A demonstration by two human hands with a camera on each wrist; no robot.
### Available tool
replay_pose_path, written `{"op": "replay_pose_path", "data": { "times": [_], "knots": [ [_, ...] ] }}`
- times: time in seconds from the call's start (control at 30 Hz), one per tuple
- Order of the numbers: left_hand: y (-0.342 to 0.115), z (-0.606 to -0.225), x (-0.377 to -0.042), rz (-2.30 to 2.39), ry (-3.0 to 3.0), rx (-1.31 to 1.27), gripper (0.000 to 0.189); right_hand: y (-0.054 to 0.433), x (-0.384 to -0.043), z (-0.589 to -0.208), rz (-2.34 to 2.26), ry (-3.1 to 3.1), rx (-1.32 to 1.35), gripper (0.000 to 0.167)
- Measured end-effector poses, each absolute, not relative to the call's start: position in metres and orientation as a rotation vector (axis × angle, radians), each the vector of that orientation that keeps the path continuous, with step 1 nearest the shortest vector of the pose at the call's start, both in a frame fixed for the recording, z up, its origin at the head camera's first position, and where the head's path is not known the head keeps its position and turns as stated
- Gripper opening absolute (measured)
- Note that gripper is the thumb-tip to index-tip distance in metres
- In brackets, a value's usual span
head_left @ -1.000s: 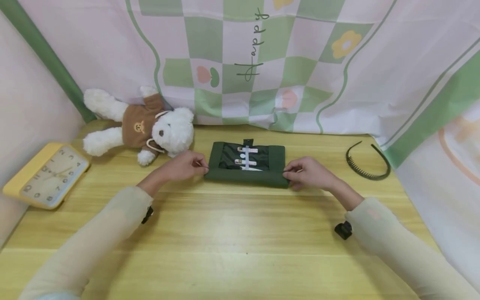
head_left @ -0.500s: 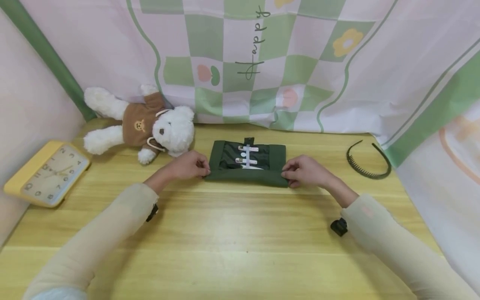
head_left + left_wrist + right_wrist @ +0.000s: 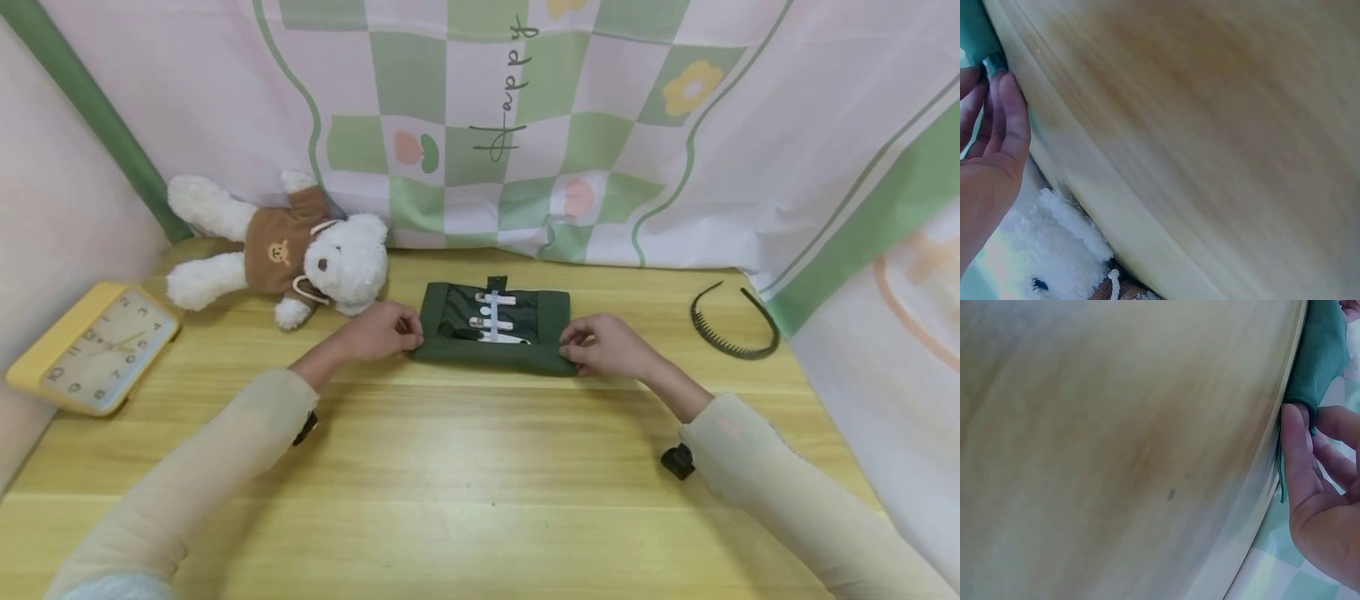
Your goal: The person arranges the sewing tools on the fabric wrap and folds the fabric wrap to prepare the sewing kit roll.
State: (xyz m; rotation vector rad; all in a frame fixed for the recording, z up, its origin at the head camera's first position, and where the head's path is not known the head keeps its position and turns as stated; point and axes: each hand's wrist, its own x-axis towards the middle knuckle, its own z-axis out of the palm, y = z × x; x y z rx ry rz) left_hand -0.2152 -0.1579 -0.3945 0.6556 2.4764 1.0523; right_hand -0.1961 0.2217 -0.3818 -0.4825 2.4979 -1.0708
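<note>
A dark green fabric roll-up case (image 3: 555, 312) lies on the table, its near edge folded up into a thick roll. Inside, a clear strap crosses several small white and pink tools (image 3: 491, 323) on a black lining; their exact kind is too small to tell. My left hand (image 3: 382, 331) pinches the left end of the rolled edge between thumb and fingers. At the other end my right hand (image 3: 606, 343) pinches the roll the same way; in the right wrist view the thumb and fingers close around the green fabric (image 3: 1313, 369). A short black tab (image 3: 497, 284) sticks out at the far side.
A white plush bear (image 3: 281, 250) in a brown top lies behind my left hand. Farther left stands a yellow clock (image 3: 97, 350). A dark toothed headband (image 3: 738, 342) rests at the right. Behind the wooden table (image 3: 465, 467) hangs a checked curtain (image 3: 480, 125).
Both hands have shifted slightly inward along the rolled edge, keeping their pinch. The fold has dropped a little, so more of the nearest white tool shows.
</note>
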Motion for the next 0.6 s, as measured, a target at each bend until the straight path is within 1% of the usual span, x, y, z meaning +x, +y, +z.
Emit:
{"op": "replay_pose_path", "data": {
  "times": [0.07,0.23,0.37,0.47,0.6],
  "knots": [
    [-0.158,-0.3939,-0.2143,1.091,2.485,0.656,0.004,0.2221,-0.196,-0.3827,-1.085,2.494,-0.478,0.019],
    [-0.1588,-0.3954,-0.214,1.172,2.48,0.754,0.006,0.2223,-0.1958,-0.3837,-1.1,2.491,-0.458,0.017],
    [-0.16,-0.3966,-0.2148,1.155,2.484,0.795,0.019,0.222,-0.196,-0.3862,-1.107,2.509,-0.509,0.007],
    [-0.1611,-0.3969,-0.2154,1.132,2.489,0.809,0.021,0.2224,-0.1963,-0.3885,-1.089,2.523,-0.603,0.003],
    [-0.1618,-0.3975,-0.2161,1.119,2.469,0.85,0.019,0.2253,-0.1969,-0.3892,-1.05,2.53,-0.703,0.008]
  ]
}}
